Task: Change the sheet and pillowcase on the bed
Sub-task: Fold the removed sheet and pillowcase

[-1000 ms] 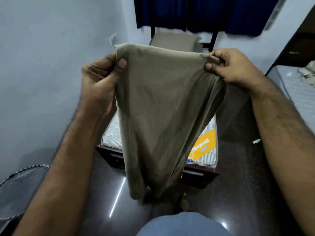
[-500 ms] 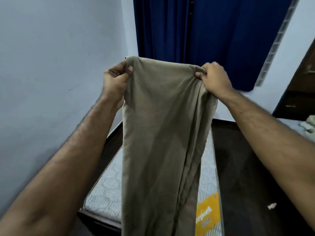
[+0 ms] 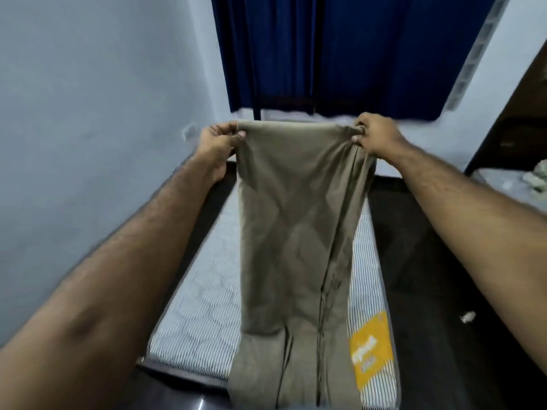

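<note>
A folded khaki sheet [image 3: 296,232] hangs in front of me over the bed. My left hand [image 3: 217,143] pinches its top left corner and my right hand [image 3: 376,134] grips its top right corner, arms stretched forward. The cloth drops in long folds down to the foot of the bed. Under it lies a bare striped mattress [image 3: 201,306] with a yellow label [image 3: 370,350], on a dark wooden bed frame [image 3: 207,208]. The head of the bed and any pillow are hidden behind the sheet.
A pale wall [image 3: 88,113] runs along the bed's left side. Dark blue curtains [image 3: 340,48] hang beyond the bed's head. Dark floor [image 3: 429,276] with a small white scrap [image 3: 467,316] lies on the right. A second bed [image 3: 518,182] shows at the right edge.
I raised the sheet and pushed it forward over the bed, then lowered it a little. Both hands kept their grip on the top corners.
</note>
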`<action>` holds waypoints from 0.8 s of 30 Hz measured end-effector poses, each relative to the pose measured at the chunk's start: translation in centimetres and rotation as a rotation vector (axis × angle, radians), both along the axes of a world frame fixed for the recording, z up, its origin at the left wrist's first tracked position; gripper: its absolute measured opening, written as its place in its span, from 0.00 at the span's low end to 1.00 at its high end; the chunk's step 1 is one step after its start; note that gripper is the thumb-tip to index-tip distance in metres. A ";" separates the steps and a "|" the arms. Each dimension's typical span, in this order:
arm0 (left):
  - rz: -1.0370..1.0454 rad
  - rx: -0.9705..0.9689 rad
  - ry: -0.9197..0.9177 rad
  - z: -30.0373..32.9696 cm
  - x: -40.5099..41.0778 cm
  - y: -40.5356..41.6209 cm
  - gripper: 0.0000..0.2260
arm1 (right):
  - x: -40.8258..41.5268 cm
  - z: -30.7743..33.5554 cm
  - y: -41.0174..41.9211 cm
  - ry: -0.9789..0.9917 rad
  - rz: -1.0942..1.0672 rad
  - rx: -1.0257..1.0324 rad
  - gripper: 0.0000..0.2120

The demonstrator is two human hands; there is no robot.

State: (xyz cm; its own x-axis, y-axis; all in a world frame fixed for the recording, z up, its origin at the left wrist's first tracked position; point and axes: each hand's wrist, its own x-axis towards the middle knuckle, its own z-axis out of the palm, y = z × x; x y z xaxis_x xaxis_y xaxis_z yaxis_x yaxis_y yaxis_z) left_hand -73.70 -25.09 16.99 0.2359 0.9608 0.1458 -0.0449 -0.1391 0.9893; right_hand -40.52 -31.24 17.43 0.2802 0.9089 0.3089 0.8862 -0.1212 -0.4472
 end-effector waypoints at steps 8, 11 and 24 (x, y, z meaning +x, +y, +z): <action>0.049 -0.297 -0.043 -14.9 -3.2 -0.4 0.05 | -1.6 -14.9 -5.2 -0.037 0.113 -0.100 0.10; 0.052 -0.340 -0.043 -19.4 -4.8 -3.4 0.04 | -2.7 -18.9 -9.4 -0.069 0.248 -0.186 0.10; 0.098 -0.479 0.429 -29.8 -9.9 -18.6 0.15 | -9.4 -30.1 -22.4 -0.322 0.615 -0.759 0.13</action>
State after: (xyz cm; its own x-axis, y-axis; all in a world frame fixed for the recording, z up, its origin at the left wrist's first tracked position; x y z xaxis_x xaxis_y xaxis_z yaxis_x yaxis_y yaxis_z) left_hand -83.64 -43.71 -12.83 0.0861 0.9162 -0.3915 0.3582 0.3382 0.8702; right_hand -49.87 -53.62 -12.66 -0.2943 0.8544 -0.4283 0.9547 0.2427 -0.1720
